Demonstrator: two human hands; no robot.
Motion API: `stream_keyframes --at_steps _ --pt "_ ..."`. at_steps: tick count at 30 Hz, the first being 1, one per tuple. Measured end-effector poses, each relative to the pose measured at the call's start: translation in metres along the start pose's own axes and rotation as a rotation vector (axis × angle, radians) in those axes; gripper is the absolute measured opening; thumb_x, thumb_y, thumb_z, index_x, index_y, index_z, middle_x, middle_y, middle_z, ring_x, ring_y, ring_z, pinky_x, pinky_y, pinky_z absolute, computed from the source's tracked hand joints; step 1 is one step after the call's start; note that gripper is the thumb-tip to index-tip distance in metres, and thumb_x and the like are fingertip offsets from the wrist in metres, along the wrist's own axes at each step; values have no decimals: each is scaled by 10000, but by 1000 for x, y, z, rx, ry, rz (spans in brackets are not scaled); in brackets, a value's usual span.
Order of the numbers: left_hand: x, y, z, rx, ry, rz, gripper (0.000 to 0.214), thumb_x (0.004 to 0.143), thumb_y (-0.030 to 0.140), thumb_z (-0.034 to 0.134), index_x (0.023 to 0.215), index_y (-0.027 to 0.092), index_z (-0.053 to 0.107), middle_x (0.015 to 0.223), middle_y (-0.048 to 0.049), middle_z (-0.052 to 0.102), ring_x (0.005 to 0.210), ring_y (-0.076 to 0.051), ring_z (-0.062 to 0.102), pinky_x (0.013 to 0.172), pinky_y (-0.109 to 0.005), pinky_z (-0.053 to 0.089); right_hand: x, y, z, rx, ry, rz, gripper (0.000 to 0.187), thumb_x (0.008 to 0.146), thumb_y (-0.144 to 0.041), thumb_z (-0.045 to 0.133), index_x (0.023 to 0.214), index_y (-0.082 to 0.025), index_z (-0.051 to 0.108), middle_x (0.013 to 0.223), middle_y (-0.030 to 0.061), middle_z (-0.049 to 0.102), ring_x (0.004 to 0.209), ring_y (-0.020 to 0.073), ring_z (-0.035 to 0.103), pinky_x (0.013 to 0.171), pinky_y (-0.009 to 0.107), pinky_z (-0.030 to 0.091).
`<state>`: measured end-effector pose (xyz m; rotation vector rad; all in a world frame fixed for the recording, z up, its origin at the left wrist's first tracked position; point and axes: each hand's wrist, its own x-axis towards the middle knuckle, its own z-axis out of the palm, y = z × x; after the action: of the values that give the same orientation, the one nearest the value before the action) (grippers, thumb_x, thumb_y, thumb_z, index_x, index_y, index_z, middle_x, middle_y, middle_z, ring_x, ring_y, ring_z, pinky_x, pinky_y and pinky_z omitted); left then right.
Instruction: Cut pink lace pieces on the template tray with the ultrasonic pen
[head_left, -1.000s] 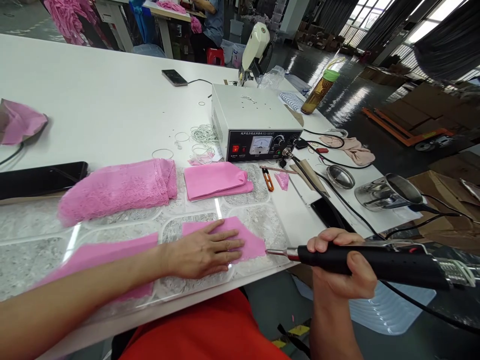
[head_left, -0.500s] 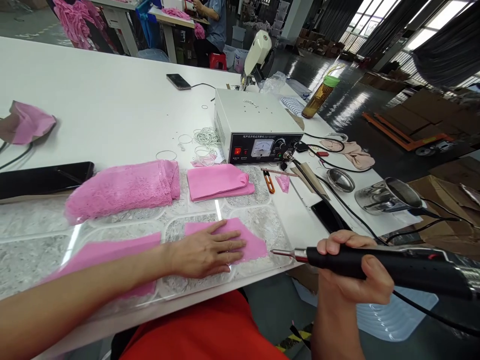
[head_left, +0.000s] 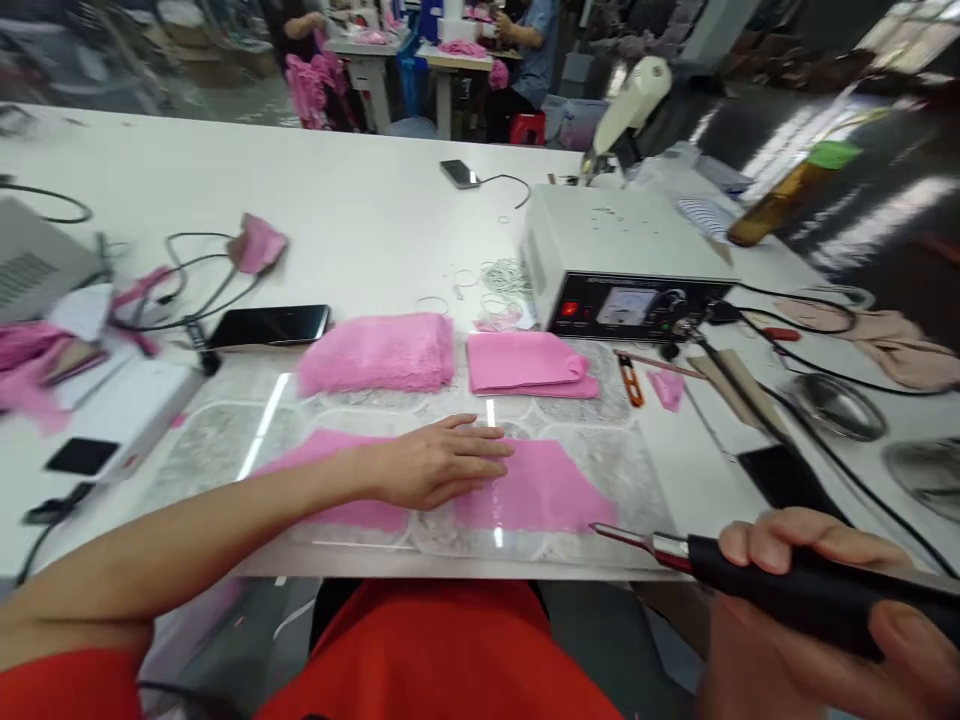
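Gripping the tool (head_left: 720,570) in the right hand (head_left: 829,545), apparently to steady its tip at the cloth's (head_left: 547,485) corner on the mat (head_left: 637,475), and holding the left hand (head_left: 439,465) flat, grasping nothing, over the opposite end, seemingly against slipping.

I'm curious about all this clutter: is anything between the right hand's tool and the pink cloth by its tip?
Nothing visible stands between the black tool in the right hand and the pink cloth: the tool's metal tip shows at the cloth's near right corner. The left hand is at the cloth's left end.
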<state>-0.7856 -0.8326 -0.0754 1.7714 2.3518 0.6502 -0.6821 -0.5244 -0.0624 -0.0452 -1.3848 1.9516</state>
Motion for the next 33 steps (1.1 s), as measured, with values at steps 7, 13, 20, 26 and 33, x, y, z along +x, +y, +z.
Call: stream_keyframes --at_steps 7,13,20,26,33 --pt "-49 2 9 -4 -8 -125 420 959 135 370 1339 201 537 1457 -77 469 1430 -217 300 1196 -465 178 -17 19 42 99 -266 83 230 621 -322 539 766 -185 652 684 40 556 485 132 452 388 293 376" --pt "-53 5 18 18 -80 -89 520 877 64 445 1354 247 538 1501 -28 402 1452 -215 235 1214 -452 17 -35 20 76 153 -401 126 224 668 -321 573 821 -170 636 750 30 561 513 120 499 432 297 433" --pt "-54 5 21 34 -98 -88 569 848 29 451 1348 286 545 1501 -16 396 1453 -206 231 1208 -450 -17 -47 22 88 188 -526 172 213 742 -321 614 890 -169 626 826 21 576 587 117 543 524 307 493" --pt "-54 5 22 67 -122 -67 546 858 42 454 1349 264 548 1508 -30 386 1454 -226 229 1205 -464 -12 -52 27 89 186 -560 191 215 761 -318 607 921 -175 621 848 27 570 625 124 549 555 315 500" --pt "-55 4 21 71 -86 -57 539 849 44 475 1315 296 574 1492 -23 417 1443 -221 263 1208 -468 31 -56 28 91 182 -594 227 198 798 -312 597 957 -195 612 873 20 558 651 123 552 581 318 517"
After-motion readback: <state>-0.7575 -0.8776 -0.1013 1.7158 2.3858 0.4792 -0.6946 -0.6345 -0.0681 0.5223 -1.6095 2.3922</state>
